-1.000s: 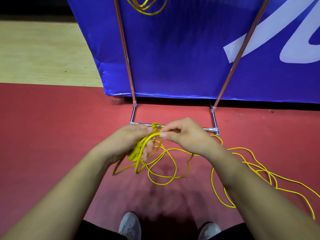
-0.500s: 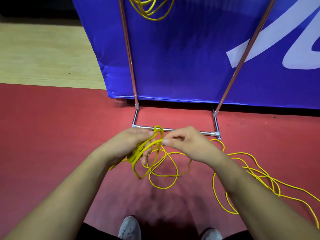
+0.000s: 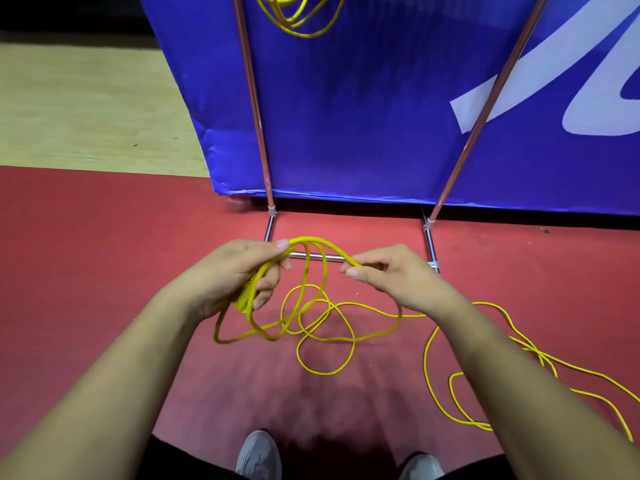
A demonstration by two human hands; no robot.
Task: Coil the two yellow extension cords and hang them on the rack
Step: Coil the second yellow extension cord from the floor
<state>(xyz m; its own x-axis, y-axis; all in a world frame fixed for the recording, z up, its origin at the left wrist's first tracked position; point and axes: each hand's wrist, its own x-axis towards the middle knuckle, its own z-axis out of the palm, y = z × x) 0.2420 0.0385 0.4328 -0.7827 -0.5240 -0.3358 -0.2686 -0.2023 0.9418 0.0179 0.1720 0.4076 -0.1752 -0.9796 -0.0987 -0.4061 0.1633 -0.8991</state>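
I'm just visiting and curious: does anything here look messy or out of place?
Yes: the yellow cord sprawls over the red floor in loose, crossing loops, trailing off right. Only a few loops are gathered in the left hand; the right hand pinches the next stretch. Another coil hangs between the rack poles.

Both your forearms are bare and reach forward and down, converging on the cord [image 3: 313, 241]. Your left hand [image 3: 235, 271] is curled round a bundle of cord loops, thumb on top, fingers wrapped beneath. Your right hand [image 3: 393, 273], just right of that bundle, pinches one strand between thumb and forefinger, other fingers loosely curled. Hands level, not touching.
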